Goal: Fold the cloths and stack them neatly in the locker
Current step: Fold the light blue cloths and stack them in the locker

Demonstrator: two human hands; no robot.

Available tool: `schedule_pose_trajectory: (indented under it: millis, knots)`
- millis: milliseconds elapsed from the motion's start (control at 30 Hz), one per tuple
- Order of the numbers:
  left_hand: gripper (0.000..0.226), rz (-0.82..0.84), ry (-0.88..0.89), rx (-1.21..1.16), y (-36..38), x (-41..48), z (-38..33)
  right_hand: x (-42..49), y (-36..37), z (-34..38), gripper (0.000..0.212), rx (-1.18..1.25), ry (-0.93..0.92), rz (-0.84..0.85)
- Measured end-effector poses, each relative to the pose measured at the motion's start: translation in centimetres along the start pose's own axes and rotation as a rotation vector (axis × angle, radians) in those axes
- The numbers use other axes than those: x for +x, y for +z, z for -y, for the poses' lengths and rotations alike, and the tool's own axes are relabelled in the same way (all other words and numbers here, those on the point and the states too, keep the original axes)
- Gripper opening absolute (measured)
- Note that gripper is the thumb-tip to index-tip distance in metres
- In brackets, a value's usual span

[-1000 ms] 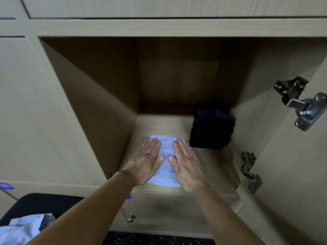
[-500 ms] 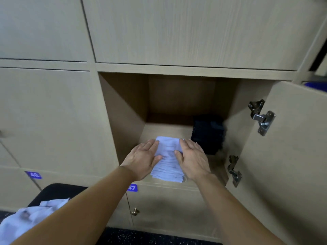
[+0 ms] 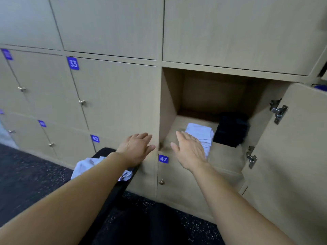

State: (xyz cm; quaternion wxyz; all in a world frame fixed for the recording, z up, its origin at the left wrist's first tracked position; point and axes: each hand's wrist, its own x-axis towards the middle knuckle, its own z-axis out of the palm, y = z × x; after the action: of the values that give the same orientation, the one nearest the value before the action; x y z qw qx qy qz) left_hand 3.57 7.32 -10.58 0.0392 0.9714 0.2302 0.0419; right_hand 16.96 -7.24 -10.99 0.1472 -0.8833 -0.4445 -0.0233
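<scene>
With the folded cloths (image 3: 200,134) lying in the locker (image 3: 169,103), the left hand (image 3: 137,147) and right hand (image 3: 190,152) are hovering, fingers spread and empty, so the crumpled cloth (image 3: 85,165) is probably needing equally flat folding.

Bare forearms (image 3: 70,200), left hand (image 3: 136,148), right hand (image 3: 190,153)

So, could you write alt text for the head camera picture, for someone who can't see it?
A left hand and right hand, open and empty, hover before an open locker holding a folded white pile beside a black pile. Unfolded pale cloths lie on a dark seat, lower left.
</scene>
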Motion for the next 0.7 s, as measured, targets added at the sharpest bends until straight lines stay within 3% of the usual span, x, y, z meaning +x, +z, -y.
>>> schedule_pose_trajectory:
  millis: [400, 700]
  knots:
    - [0.055, -0.030, -0.345, -0.027, 0.4, -13.8, 11.9, -2.8, 6.0, 11.9, 0.049, -0.042, -0.271, 0.042]
    - [0.033, -0.025, -0.412, -0.043, 5.0, -16.9, 17.9, -1.2, 11.6, 16.4, 0.033, -0.036, -0.347, 0.120]
